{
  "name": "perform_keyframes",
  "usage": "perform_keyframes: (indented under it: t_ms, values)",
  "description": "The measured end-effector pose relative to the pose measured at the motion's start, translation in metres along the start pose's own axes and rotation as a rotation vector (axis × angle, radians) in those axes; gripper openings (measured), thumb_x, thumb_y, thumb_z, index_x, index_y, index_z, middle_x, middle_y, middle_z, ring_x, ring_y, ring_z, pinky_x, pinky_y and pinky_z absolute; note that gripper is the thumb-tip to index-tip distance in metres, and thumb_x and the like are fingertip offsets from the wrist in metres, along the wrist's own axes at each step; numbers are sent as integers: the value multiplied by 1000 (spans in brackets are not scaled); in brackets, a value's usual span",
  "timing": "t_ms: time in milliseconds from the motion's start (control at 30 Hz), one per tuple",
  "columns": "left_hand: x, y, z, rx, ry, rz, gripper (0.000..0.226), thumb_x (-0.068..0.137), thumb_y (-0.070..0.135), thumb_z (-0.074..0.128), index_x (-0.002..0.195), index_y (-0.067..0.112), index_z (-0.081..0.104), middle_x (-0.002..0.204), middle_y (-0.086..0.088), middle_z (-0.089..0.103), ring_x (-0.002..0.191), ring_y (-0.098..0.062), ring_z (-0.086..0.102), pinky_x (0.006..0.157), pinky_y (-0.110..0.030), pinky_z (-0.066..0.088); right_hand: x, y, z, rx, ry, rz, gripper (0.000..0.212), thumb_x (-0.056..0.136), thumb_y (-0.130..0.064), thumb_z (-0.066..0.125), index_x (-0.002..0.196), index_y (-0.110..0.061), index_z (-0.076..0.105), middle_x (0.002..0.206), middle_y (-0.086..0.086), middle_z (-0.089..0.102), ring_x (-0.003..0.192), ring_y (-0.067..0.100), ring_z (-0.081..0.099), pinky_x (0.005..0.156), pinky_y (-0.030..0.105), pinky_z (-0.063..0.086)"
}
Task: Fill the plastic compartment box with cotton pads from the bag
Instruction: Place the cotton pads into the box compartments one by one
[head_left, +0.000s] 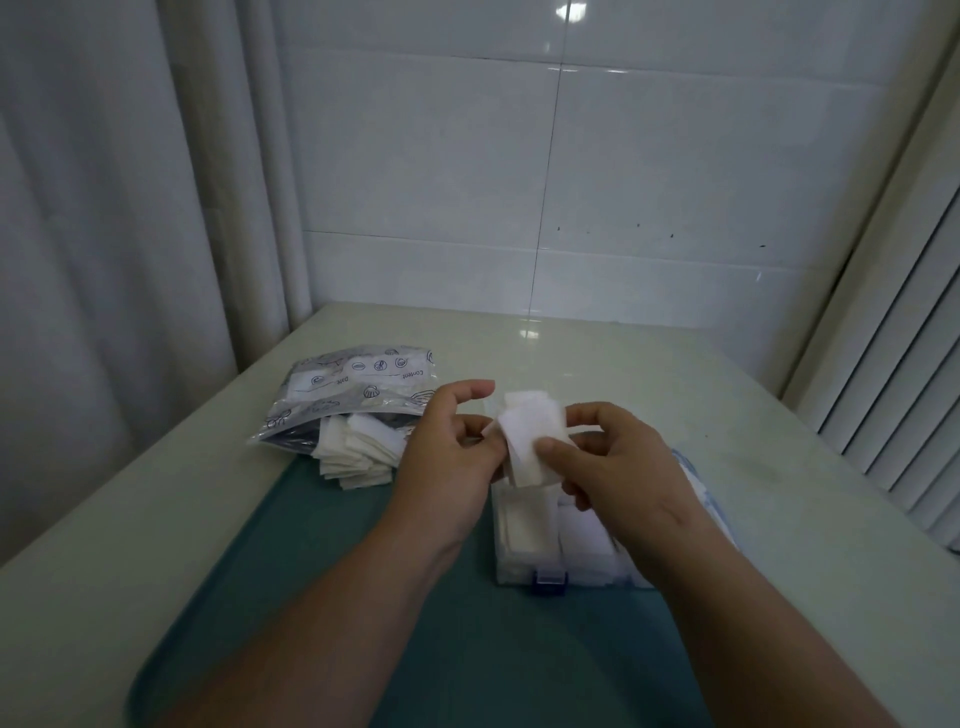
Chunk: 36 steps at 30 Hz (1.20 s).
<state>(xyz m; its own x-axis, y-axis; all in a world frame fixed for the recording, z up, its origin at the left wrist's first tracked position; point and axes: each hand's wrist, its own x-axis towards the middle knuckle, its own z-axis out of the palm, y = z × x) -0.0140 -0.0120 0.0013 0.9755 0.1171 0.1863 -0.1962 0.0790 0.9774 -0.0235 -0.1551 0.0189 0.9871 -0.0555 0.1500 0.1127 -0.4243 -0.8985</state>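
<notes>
A small stack of white cotton pads (530, 436) is held above the clear plastic compartment box (524, 569). My right hand (618, 467) grips the stack from the right with thumb in front. My left hand (452, 457) pinches its left edge. The box sits on the teal mat and holds white pads in its visible compartments; my right hand hides part of it. The printed zip bag (353, 384) lies open at the left, with a heap of pads (358, 452) spilling from its mouth onto the mat.
A teal mat (332, 561) covers the near part of a pale table (649, 374). A tiled wall stands behind, a curtain on the left, a slatted panel on the right. A blue-edged thing, perhaps the box's open lid (701, 488), lies right of the box.
</notes>
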Motion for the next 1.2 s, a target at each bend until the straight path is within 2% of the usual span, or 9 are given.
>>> perform_keyframes:
  t_ms: [100,233,367,433,500,667,767,967,1200]
  values:
    - [0,2,-1,-44,-26,-12,29,91,-1,60,104,26,65,85,-10,69,78,-17,69,66,-24,56,0,-2,-6,19,-12,-7,21,88,-30,66,108,-24,63,96,-5,69,77,8,61,62,21,46]
    - [-1,4,-3,-73,-42,3,29,89,-2,62,103,22,66,77,-9,71,70,-14,69,64,-26,57,-3,-5,-10,89,-33,-2,23,90,-27,63,113,-22,63,96,-6,68,78,6,59,61,19,42]
    - [-3,5,-2,-18,-14,33,30,87,-1,63,106,23,64,77,-11,70,68,-16,69,64,-26,58,-4,-3,-5,139,-107,-15,22,90,-28,63,112,-28,61,102,-7,68,94,13,63,70,26,52]
    - [-3,3,-1,11,42,57,30,86,-1,63,106,22,64,72,-9,68,65,-15,68,63,-27,58,-4,-3,-2,170,-69,-36,15,91,-25,61,104,-33,59,98,-8,68,92,13,65,74,31,59]
    - [-2,3,-1,35,113,80,30,85,-2,62,105,22,63,70,-4,65,60,-14,67,65,-31,59,-4,-4,0,246,-43,-45,14,93,-20,59,98,-32,58,95,-5,68,87,15,68,69,29,60]
    - [2,5,-6,45,293,149,24,90,2,58,100,23,61,77,-2,66,55,-5,63,59,-22,54,-3,-5,-4,294,74,3,14,93,-16,59,106,-19,58,98,1,65,81,16,68,60,25,58]
    - [3,8,-10,6,229,164,23,90,-1,59,96,21,64,74,0,63,55,-5,60,56,-20,53,-1,-2,-9,194,111,21,20,91,-19,63,110,-20,57,95,-3,67,72,12,69,52,17,52]
    - [1,4,-4,90,55,103,21,85,-1,67,85,20,70,73,-1,68,60,-7,62,56,-20,52,-1,-2,-5,29,20,-11,13,89,-21,65,96,-30,58,78,-7,71,53,1,65,46,10,44]
    - [-1,3,-3,135,49,80,13,81,1,72,84,14,70,74,-4,69,62,-9,65,56,-21,55,-2,0,-3,4,-66,-42,16,96,-21,56,99,-37,57,79,-7,72,55,6,62,55,19,53]
